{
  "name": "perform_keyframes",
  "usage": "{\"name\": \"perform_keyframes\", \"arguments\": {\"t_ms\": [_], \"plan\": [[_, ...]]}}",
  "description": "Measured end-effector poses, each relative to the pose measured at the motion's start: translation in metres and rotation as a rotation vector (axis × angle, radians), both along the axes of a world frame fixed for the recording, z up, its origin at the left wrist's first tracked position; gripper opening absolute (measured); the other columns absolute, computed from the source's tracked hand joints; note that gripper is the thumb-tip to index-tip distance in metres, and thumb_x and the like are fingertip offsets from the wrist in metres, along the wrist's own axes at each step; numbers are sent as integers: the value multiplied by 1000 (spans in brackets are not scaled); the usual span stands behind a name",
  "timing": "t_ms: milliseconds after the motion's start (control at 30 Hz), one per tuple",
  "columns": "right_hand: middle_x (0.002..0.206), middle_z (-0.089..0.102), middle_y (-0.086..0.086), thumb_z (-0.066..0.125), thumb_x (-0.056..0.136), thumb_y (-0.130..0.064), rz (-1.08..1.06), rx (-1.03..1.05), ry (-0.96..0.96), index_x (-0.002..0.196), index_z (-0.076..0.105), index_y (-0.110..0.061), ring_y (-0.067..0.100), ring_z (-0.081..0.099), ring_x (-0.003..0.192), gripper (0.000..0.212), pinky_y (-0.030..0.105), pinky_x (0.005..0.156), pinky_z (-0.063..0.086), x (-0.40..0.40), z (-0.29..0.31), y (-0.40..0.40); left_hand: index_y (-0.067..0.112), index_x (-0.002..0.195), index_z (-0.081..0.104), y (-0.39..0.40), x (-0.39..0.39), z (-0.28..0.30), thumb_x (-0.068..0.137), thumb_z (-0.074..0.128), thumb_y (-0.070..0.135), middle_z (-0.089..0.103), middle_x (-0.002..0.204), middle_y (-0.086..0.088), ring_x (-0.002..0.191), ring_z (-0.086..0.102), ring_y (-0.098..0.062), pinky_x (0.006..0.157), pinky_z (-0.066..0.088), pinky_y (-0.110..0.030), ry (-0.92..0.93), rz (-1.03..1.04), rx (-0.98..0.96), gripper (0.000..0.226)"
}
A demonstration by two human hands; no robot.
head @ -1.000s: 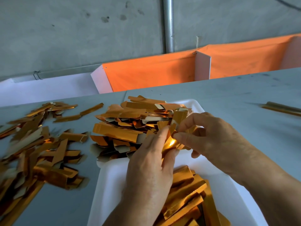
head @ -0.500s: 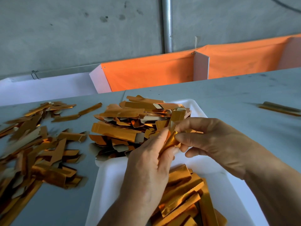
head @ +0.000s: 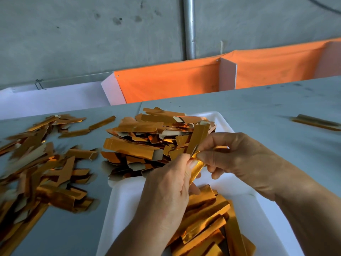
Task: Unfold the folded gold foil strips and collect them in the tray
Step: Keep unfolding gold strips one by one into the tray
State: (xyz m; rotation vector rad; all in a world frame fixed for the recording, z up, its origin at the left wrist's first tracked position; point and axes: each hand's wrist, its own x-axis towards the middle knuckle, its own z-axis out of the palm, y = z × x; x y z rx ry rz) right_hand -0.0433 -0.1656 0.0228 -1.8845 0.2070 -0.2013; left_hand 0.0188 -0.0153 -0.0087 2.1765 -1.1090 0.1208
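Item: gold foil strip point(head: 197, 145), part-opened, its upper half standing up and its lower end hanging between the two hands above the white tray point(head: 219, 119). Left hand point(head: 166, 193) is pinching the strip at the fold with thumb and fingers. Right hand point(head: 238, 156) is pinching the same fold from the other side. Tray is holding a far heap of strips point(head: 147, 137) and a near stack of strips point(head: 208, 224). Loose strips point(head: 36, 163) are lying on the grey table point(head: 258, 111) to the left; one pair of strips point(head: 317, 121) is lying far right.
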Motion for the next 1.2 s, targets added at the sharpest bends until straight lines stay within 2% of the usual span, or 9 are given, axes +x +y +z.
{"name": "perform_keyframes", "arguments": {"t_ms": [167,233,333,467,600,700,867,1000,1200], "plan": [[56,61,-9,66,87,-17,-78,-2,-19,77,71,-18,2,57,51,11,12,54,46,2,-4,0,44,117,31,-2,-2,-3,71,28,72,49,75,27,79,48,16,67,39,-2,-16,23,29,54],[56,61,-8,66,87,-21,-57,26,-18,78,72,-18,3,58,51,11,13,55,46,1,-3,-1,47,110,36,-2,0,-4,72,37,70,51,79,31,87,45,19,70,38,-1,22,24,-26,44],[65,63,2,59,90,-30,17,149,-23,80,71,-16,10,59,58,21,19,59,48,-2,-3,-5,42,110,49,0,2,-2,72,45,68,55,87,30,91,54,6,70,45,-8,148,-2,-118,47],[66,59,9,59,91,-14,4,335,-50,90,66,-15,14,55,55,7,20,52,47,-3,-4,-12,41,116,59,6,5,0,67,52,67,63,94,21,95,58,6,70,44,-4,274,-45,-229,56],[60,58,5,59,89,-5,68,311,-47,84,69,-15,11,55,52,15,18,49,46,-3,-3,-16,50,115,57,9,7,2,72,60,59,67,99,23,99,60,6,76,43,-3,412,-125,-262,43],[63,60,2,59,88,-2,95,284,-89,78,69,-17,11,57,54,20,18,51,47,-4,0,-17,45,115,59,10,9,1,72,62,59,69,102,20,101,62,2,81,46,-9,446,-153,-276,46],[77,67,2,64,82,-16,197,211,-122,86,67,-17,17,66,68,5,21,60,50,-9,4,-20,46,107,62,11,11,0,68,64,55,69,101,17,101,63,0,81,49,-11,481,-167,-311,40],[85,68,1,66,77,-19,227,128,-125,90,64,-17,20,70,77,12,23,64,52,-9,5,-20,44,107,63,11,12,-1,67,70,56,69,102,11,101,64,-4,83,50,-15,476,-169,-312,42],[68,66,1,65,78,-21,221,110,-155,75,66,-21,15,66,64,3,22,62,52,-7,4,-14,47,108,62,12,12,-1,72,70,51,69,96,15,96,64,-2,74,47,-8,431,-159,-306,37]]}}
